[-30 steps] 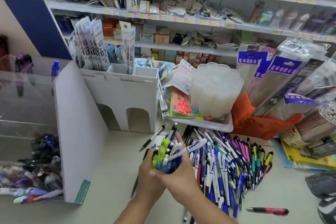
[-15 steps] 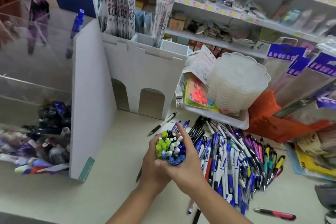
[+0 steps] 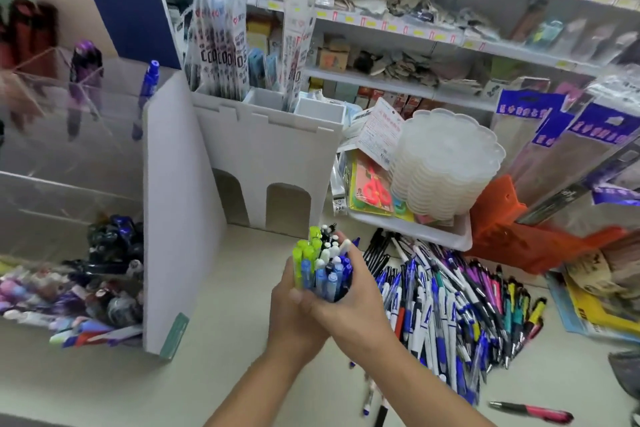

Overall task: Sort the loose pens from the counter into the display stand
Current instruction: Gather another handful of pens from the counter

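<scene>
Both your hands, left [image 3: 294, 308] & right [image 3: 349, 305], wrap tight round a bundle of pens [image 3: 322, 267], held upright just left of the loose pile [image 3: 450, 315] on the counter [image 3: 242, 340]. Risk: a loose squeeze lets pens slide out the bottom en route to the clear stand [image 3: 69, 156], far left of the pile. Readable: "0.5" on packs [image 3: 221, 45] behind; rest too blurred.

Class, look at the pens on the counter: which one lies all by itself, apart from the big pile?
The pink and black pen at the bottom right lies alone on the counter, apart from the pile of pens.
</scene>
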